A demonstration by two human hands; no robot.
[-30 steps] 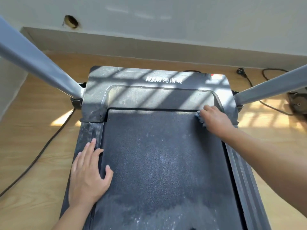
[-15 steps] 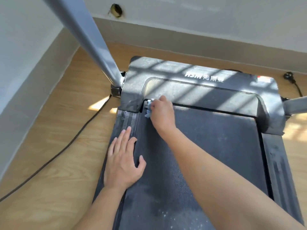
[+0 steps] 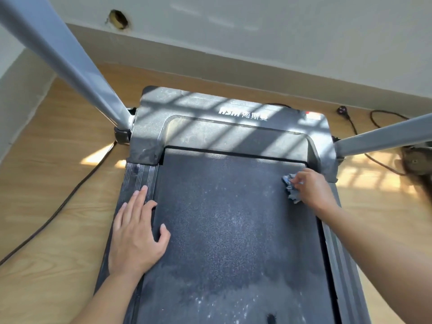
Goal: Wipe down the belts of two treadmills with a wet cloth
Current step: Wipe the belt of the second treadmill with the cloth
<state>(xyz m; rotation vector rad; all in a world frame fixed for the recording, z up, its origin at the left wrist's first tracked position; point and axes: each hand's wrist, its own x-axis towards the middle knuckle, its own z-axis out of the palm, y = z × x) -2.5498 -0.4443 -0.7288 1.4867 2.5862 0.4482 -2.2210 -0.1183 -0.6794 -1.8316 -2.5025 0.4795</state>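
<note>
The right hand (image 3: 313,190) grasps the wadded cloth (image 3: 291,188) at two o'clock on the belt (image 3: 233,230); the left hand (image 3: 135,237) rests flat, released, at nine. So small a wad may skip the dust (image 3: 243,307) at six.

Most of the cloth (image 3: 291,189) is tucked under the right hand (image 3: 313,190); only a crumpled grey edge pokes out toward the left hand (image 3: 136,237). The belt (image 3: 233,230) runs out of view behind both hands, its rear end unseen. The left upright (image 3: 70,61) and right upright (image 3: 383,136) are cut short. Past the right hand, a brown thing (image 3: 417,164) is blurred beyond telling.
</note>
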